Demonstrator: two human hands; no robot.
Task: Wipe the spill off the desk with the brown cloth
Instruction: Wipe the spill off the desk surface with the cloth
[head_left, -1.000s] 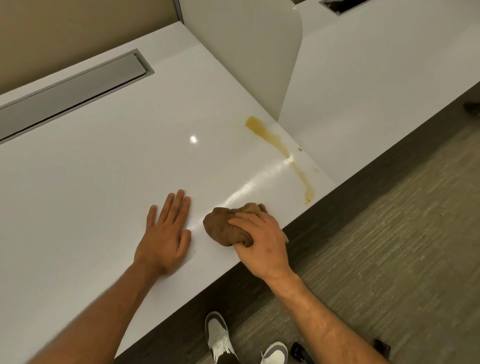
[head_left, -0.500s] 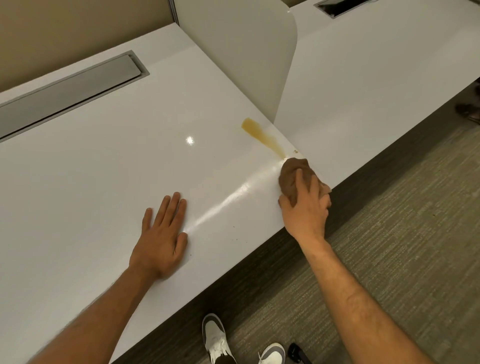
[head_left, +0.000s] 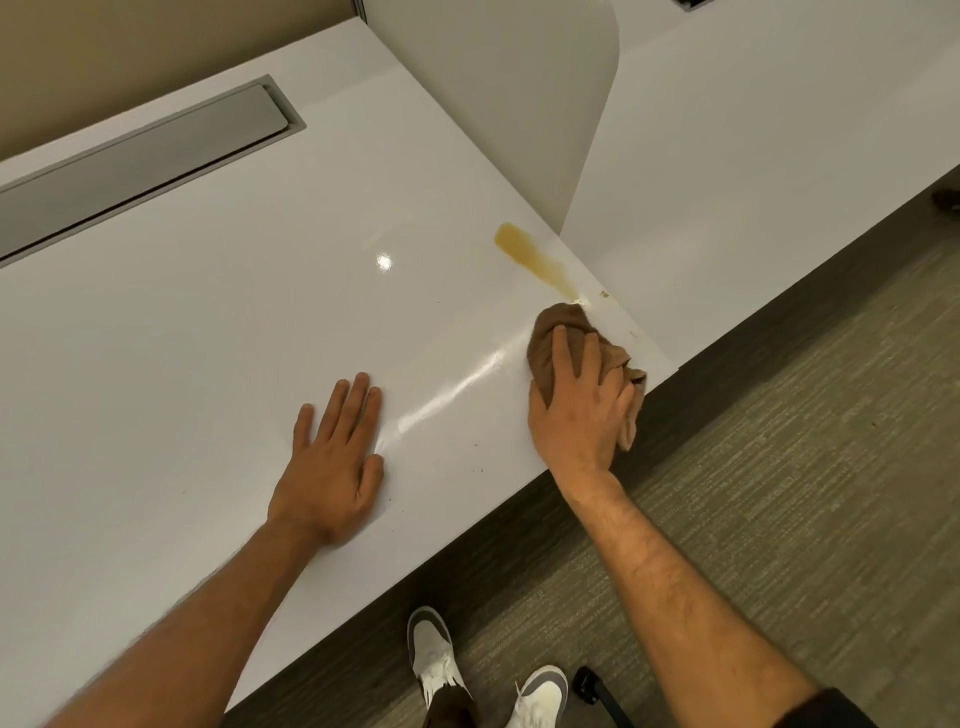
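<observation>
A yellow-brown spill (head_left: 535, 260) streaks the white desk (head_left: 208, 312) near its right end, just left of the divider. Its lower end meets the brown cloth (head_left: 556, 332), which lies bunched on the desk by the front right corner. My right hand (head_left: 576, 410) presses down on the cloth with spread fingers, and a cloth tail hangs over the desk edge. My left hand (head_left: 332, 457) lies flat on the desk, palm down, holding nothing. A few small drops (head_left: 605, 294) dot the surface beside the cloth.
A pale divider panel (head_left: 519, 104) stands upright between this desk and the neighbouring white desk (head_left: 753, 156). A grey cable-tray lid (head_left: 140, 156) is set into the back of the desk. Carpet and my white shoes (head_left: 436, 660) are below the front edge.
My right hand carried the cloth from the desk's front middle to the right corner, onto the spill's lower streak, which no longer shows. The left hand stayed flat.
</observation>
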